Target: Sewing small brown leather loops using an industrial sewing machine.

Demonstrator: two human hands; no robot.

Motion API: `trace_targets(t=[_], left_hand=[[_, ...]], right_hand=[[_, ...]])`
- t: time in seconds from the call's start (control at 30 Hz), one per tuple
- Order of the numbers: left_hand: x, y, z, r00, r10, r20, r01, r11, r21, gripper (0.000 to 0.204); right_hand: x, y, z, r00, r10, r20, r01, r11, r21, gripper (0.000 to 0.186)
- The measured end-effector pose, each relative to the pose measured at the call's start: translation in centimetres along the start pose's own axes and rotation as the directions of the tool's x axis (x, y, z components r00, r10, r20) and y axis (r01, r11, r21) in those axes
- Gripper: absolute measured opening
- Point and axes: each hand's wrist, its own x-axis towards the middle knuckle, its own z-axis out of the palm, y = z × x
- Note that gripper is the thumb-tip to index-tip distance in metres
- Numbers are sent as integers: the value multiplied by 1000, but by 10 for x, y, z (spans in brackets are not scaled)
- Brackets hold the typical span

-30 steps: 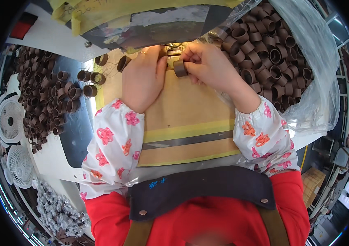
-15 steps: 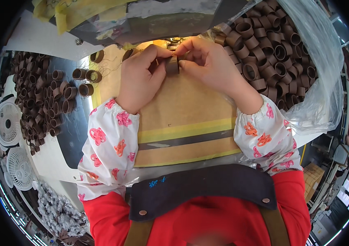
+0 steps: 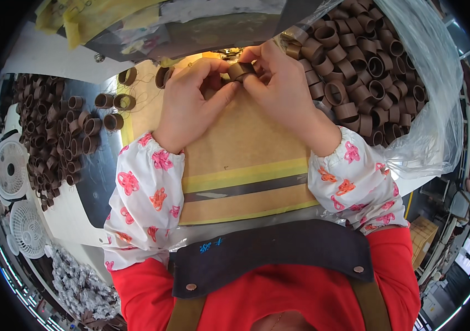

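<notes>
Between my two hands, just in front of the lit machine part (image 3: 229,54), is a short brown ring-shaped band (image 3: 241,71). My left hand (image 3: 188,105) pinches its left side with thumb and fingers. On its other side, my right hand (image 3: 284,91) grips the band, the thumb pressed on its near edge; some fingertips are hidden behind it. Both hands are above a tan sheet-covered work surface (image 3: 246,129) with yellow tape strips. Left of my left hand lie several loose brown rings (image 3: 124,101) with thread ends trailing from them.
A big heap of brown rings (image 3: 356,71) fills a clear plastic bag (image 3: 439,110) on the right. Another pile of rings (image 3: 41,132) covers the table's left side. Two white fans (image 3: 27,229) stand at the far left. The dark machine head (image 3: 207,33) overhangs the far side.
The brown band has been lifted and turned so it lies more sideways between my fingers. My right hand has shifted left and slightly away from me; my left hand has barely moved.
</notes>
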Motion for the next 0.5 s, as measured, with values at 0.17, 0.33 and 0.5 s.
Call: trace_targets(t=[0.17, 0.33, 0.5], left_hand=[[6, -4, -10, 1000, 22, -3, -22, 998, 64, 24], [5, -3, -6, 993, -110, -49, 103, 985, -137, 23], [8, -4, -2, 996, -3, -88, 15, 991, 131, 24]], right_hand=[[-3, 2, -7, 994, -57, 98, 60, 998, -26, 14], [1, 5, -6, 956, -262, 131, 281, 946, -162, 9], [3, 3, -4, 922, -301, 243, 375, 850, -370, 7]])
